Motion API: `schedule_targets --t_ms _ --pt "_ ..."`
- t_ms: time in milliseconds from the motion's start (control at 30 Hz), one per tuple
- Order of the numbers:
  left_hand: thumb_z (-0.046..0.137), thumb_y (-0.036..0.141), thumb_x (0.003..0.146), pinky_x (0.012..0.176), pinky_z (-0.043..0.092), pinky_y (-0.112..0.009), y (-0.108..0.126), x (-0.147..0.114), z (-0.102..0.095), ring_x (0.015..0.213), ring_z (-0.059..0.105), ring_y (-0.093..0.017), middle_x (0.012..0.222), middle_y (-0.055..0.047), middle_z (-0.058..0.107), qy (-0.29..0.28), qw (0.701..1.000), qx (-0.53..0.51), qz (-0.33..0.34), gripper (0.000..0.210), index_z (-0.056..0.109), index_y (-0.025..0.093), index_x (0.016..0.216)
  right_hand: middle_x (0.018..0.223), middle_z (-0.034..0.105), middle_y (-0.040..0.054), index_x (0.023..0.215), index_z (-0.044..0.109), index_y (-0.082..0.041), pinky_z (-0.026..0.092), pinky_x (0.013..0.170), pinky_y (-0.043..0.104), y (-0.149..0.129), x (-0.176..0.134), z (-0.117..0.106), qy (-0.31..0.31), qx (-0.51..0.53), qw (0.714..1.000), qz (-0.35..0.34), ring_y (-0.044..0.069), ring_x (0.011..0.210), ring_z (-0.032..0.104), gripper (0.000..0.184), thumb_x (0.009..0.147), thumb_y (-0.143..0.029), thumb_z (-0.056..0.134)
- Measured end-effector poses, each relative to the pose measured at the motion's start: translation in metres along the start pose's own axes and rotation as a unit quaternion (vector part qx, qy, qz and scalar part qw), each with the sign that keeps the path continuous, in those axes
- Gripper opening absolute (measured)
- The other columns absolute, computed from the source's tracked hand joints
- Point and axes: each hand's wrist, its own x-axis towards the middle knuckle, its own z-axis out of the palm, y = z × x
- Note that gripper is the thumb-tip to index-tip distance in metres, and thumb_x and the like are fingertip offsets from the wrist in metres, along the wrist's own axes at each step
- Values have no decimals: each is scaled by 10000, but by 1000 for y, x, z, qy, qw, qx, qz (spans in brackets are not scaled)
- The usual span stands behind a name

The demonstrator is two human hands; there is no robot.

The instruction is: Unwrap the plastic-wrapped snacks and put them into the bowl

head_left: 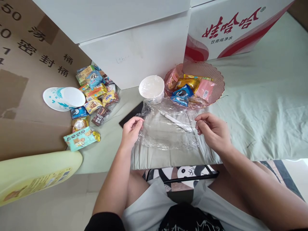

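Observation:
A sheet of clear plastic wrap (pixel 156 136) is stretched between my two hands over the green cloth. My left hand (pixel 132 128) pinches its left edge, fingers closed. At the opposite edge my right hand (pixel 213 130) pinches the film between thumb and fingers. Under or behind the film lies a white utility knife (pixel 176 122), seen through the plastic. Just beyond the film stands a white paper bowl (pixel 151 89) with plastic film over its mouth. A dark flat object (pixel 131 116) lies by my left hand, partly covered.
A pink ribbed plate (pixel 220 81) holds several packaged snacks. More wrapped snacks (pixel 93 96) are piled at the left, beside a tilted paper cup (pixel 64 98). Cardboard boxes (pixel 134 54) stand along the back. A yellow bottle (pixel 40 173) is at lower left.

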Motion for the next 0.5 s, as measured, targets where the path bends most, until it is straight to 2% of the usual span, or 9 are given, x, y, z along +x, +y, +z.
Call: schedule_targets --t_ms 300,500 --pt "743 365 798 594 441 -253 1 0 0 599 563 -138 652 0 632 1 1000 3 4 175 734 190 783 629 629 -25 921 657 -218 460 510 264 3 1 -1 -7 -4 1000 -8 123 502 568 105 873 -276 584" --pt "738 371 807 586 426 -254 2 -1 -2 590 548 -141 612 4 603 3 1000 2 11 178 727 193 795 646 632 -30 1060 648 -220 474 554 289 -1 2 -1 -53 -36 997 -37 139 531 592 190 887 -280 599"
